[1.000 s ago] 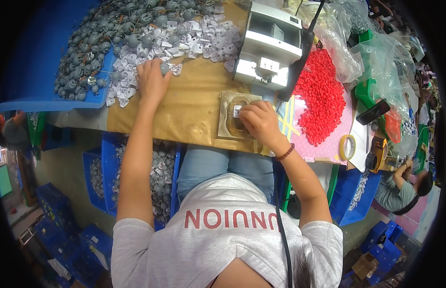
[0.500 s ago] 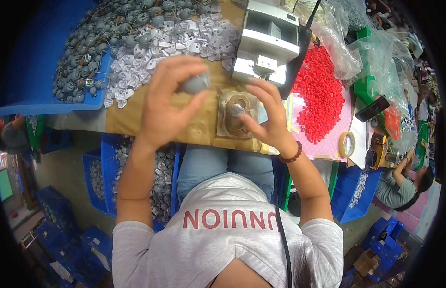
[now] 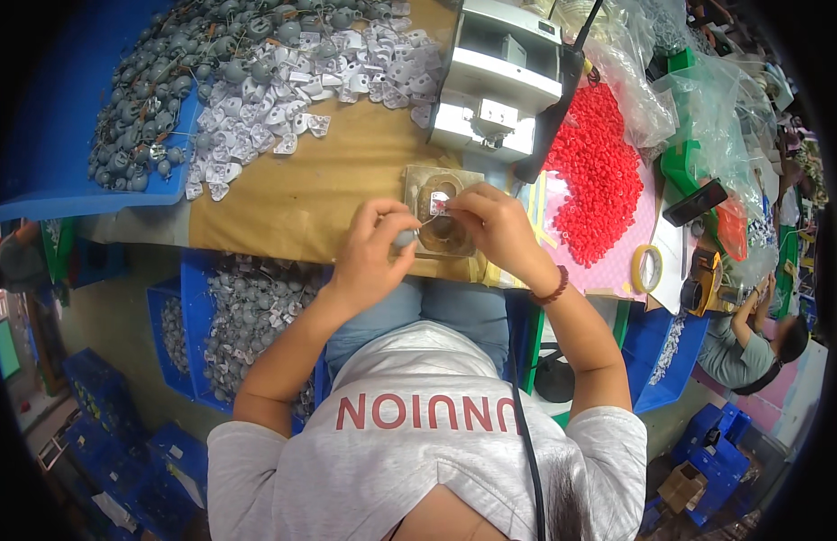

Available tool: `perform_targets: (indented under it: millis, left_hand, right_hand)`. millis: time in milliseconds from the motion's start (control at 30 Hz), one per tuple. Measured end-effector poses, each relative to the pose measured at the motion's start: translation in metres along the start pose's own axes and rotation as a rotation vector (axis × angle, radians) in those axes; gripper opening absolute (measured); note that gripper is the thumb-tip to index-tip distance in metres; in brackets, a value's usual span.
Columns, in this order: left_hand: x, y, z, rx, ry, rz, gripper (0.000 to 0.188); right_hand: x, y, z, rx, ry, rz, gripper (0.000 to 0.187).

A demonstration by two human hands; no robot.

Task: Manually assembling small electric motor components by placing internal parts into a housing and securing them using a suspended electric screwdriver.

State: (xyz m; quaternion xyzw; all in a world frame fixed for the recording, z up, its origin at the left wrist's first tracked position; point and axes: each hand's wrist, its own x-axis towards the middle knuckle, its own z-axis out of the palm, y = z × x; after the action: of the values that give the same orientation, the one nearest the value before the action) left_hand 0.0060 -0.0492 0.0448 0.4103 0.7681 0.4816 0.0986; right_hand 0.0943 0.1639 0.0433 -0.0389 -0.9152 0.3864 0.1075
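My left hand [image 3: 373, 257] has its thumb and fingers closed around a small grey ball-shaped part [image 3: 405, 238], at the left edge of a square tan fixture block [image 3: 415, 185]. From the ball a thin wire [image 3: 426, 221] runs toward the fixture. A white piece with a red spot [image 3: 438, 199] sits in the block's rounded recess. Over the right side of that recess, my right hand [image 3: 498, 225] is pinched shut, its fingertips beside the white piece and the wire's end. What those fingertips hold is too small to make out.
Beyond the fixture stands a white machine [image 3: 498, 81]. White plastic parts [image 3: 247, 135] lie heaped at the left, next to a blue tray [image 3: 53, 194] and grey balls [image 3: 139, 135]. To the right are red pieces [image 3: 594, 180], a tape roll [image 3: 649, 269] and a phone [image 3: 695, 203].
My left hand has come down and right with the grey ball, to the fixture's edge. My right hand's fingers, spread before, are now pinched together over the recess.
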Motion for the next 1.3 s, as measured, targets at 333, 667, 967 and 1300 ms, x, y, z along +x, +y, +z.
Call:
perform_targets:
  millis: [333, 667, 967, 1300]
  left_hand:
    - [-0.008, -0.017, 0.027, 0.093, -0.082, 0.043, 0.026]
    - [0.003, -0.016, 0.023, 0.291, -0.052, 0.039, 0.034]
    - [0.009, -0.020, 0.048, 0.579, -0.099, 0.183, 0.050]
    - [0.011, -0.022, 0.046, 0.544, -0.134, 0.198, 0.050]
  right_hand:
    - [0.000, 0.008, 0.018, -0.445, -0.030, -0.319, 0.023]
    - [-0.011, 0.003, 0.019, -0.533, -0.105, -0.317, 0.033]
    - [-0.028, 0.036, -0.033, 0.167, 0.053, 0.125, 0.043]
    - [-0.036, 0.057, 0.005, -0.012, 0.265, 0.119, 0.028]
